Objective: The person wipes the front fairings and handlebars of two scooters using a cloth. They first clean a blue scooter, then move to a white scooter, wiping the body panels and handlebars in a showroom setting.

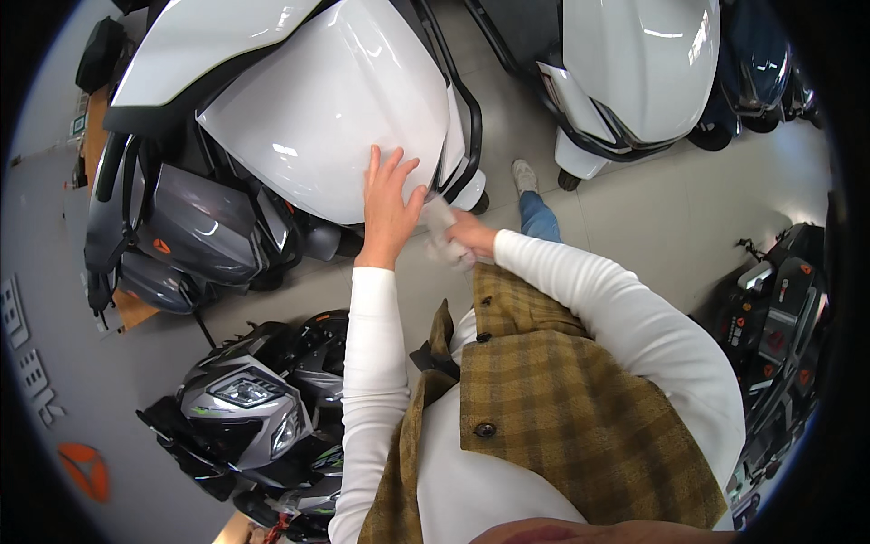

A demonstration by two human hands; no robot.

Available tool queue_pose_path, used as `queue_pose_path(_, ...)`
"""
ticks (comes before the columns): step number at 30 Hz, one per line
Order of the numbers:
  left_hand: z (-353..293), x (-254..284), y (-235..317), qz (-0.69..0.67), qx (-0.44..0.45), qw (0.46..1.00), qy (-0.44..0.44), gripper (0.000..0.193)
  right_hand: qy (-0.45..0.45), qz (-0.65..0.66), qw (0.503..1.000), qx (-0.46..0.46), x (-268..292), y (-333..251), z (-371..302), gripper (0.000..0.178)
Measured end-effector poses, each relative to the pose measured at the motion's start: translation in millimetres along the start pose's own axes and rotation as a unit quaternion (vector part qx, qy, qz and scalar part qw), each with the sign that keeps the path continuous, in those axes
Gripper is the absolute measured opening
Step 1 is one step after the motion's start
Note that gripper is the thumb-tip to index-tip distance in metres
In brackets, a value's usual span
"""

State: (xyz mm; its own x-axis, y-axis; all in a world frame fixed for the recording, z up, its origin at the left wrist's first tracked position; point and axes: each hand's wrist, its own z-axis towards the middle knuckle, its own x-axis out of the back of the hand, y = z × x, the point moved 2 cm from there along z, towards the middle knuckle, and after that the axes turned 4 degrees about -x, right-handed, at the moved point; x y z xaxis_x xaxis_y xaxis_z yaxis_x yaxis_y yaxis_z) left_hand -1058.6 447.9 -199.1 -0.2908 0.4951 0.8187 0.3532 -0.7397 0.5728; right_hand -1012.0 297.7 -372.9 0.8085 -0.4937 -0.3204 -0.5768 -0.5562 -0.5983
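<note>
A glossy white vehicle front panel (326, 100) slopes in front of me, with a black tubular bar (473, 122) along its right side. My left hand (390, 204) reaches over the panel's lower edge, fingers spread, fingertips on or just above the white surface. To its right, my right hand (473, 234) grips a pale cloth (442, 227), which is smeared by motion. The cloth hangs by the panel's lower right corner; whether it touches the panel I cannot tell.
Another white vehicle (639, 63) stands at the far right, beside a dark blue one (759, 54). A dark grey scooter (204, 218) is close on the left, a silver and black motorcycle (249, 408) nearer me. Black vehicles (778, 317) line the right. My shoe (525, 178) is on the tiled floor.
</note>
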Motion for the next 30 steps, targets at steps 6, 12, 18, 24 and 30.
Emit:
queue_pose_path(6,-31.0,-14.4,-10.6,-0.058,0.081,0.989,0.109,0.057,0.203,0.104,0.963,0.143,76.4,-102.9,-38.9,0.065)
queue_pose_path(12,-36.4,-22.5,-6.0,-0.078,0.102,0.986,0.11,0.071,0.277,-0.147,0.822,0.475,35.6,-240.5,-50.3,0.074)
queue_pose_path(18,-44.0,-15.5,-14.7,-0.2,0.167,0.955,0.141,0.076,0.271,-0.51,0.555,0.599,-61.9,-231.5,-32.5,0.071)
queue_pose_path(24,-88.4,-57.4,-57.7,-0.27,0.296,0.914,0.066,0.054,0.06,-0.694,0.474,0.539,-67.6,-146.5,-33.6,0.05)
queue_pose_path(30,-120.9,-77.5,-40.7,-0.33,0.293,0.893,0.087,0.062,0.034,-0.639,0.562,0.524,-38.2,-158.2,-49.8,0.038)
